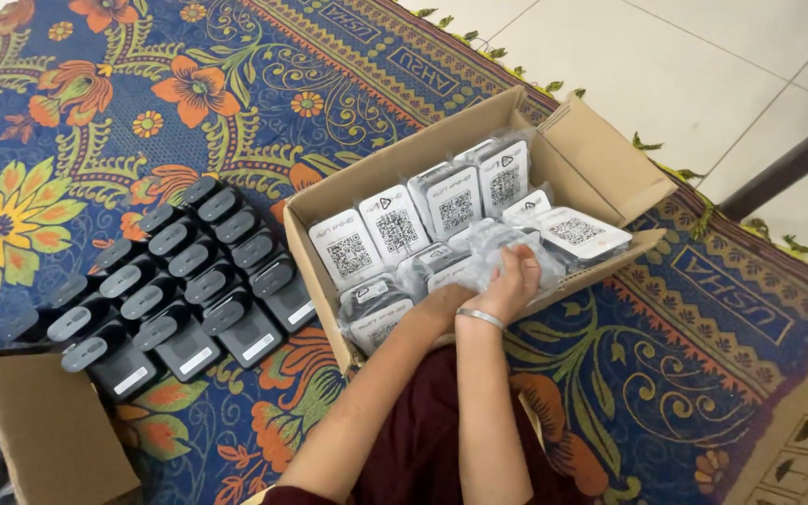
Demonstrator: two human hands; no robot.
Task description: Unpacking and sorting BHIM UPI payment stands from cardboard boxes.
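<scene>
My right hand point(509, 281) curls its fingers around a clear-bagged white device point(497, 245) inside the cardboard box point(600, 159), centre frame; my left hand is hidden behind it. Black devices point(170, 281) lie in rows at left on the patterned rug point(95, 112).

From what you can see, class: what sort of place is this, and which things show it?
Probably a room in a home, used for packing on the floor: a patterned rug spread over pale floor tiles, and an open cardboard box of bagged white devices beside rows of dark devices.
</scene>
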